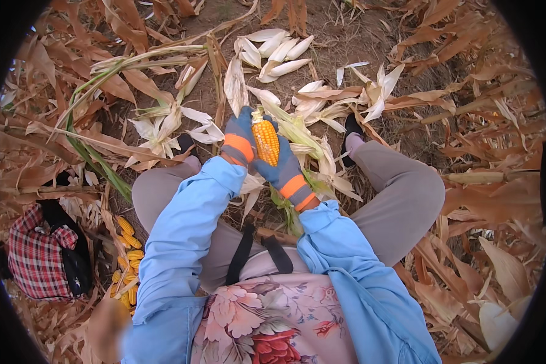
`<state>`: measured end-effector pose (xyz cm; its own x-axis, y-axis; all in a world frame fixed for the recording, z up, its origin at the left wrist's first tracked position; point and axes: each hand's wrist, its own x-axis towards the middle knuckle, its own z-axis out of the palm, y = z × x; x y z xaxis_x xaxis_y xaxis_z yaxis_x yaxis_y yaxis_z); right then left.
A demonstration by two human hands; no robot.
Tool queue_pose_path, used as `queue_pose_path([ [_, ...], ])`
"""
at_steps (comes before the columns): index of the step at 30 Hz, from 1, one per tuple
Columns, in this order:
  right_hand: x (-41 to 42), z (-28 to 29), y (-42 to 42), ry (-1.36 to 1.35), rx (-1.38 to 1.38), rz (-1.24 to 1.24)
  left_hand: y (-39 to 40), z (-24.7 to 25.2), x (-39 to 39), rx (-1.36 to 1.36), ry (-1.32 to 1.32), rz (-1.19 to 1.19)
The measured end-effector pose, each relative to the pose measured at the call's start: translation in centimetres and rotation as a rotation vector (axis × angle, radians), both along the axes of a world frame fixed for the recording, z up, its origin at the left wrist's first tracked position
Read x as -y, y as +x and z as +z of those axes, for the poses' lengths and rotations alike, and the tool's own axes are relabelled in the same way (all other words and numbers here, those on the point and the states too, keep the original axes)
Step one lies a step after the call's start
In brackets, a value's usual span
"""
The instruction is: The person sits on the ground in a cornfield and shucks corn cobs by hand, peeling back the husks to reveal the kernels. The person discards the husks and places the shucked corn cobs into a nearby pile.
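A husked ear of yellow corn (267,143) is held between my two gloved hands, its pale stub end pointing away from me. My left hand (240,134), in a blue-grey glove with an orange cuff, grips its left side near the stub. My right hand (281,161), gloved alike, supports the ear from below and the right, with fingers partly hidden behind it. Pale green and straw-coloured husks (307,136) lie just beyond and beneath my right hand. Past my hands, several ears still in pale husks (280,52) lie heaped on the soil.
Several bare yellow ears (129,264) are piled at my left, beside a red plaid cloth (38,259). Opened husks (159,129) lie near my left foot, more (380,91) near my right. Dry corn stalks and leaves (487,191) surround me. My bent legs (391,200) flank the work.
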<state>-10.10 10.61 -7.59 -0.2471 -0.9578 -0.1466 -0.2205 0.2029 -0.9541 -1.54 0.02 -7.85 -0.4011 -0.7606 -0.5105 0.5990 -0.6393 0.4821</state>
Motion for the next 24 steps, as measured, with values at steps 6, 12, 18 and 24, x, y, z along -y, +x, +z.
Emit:
queue_pose_path([
  [6, 0.0, -0.4, -0.6, -0.125, 0.220, 0.038, 0.2, 0.2, 0.4, 0.033, -0.041, -0.052],
  [12, -0.3, -1.5, -0.8, -0.109, 0.335, 0.085, 0.6, 0.0, 1.3, 0.041, 0.050, -0.143],
  [18, -0.4, -1.0, -0.6, -0.082, 0.466, 0.067, 0.7, 0.0, 1.0, -0.011, -0.054, -0.138],
  [24, 0.2, -1.9, 0.0, -0.038, 0.528, -0.029, -0.4, 0.2, 0.6, 0.412, -0.362, 0.190],
])
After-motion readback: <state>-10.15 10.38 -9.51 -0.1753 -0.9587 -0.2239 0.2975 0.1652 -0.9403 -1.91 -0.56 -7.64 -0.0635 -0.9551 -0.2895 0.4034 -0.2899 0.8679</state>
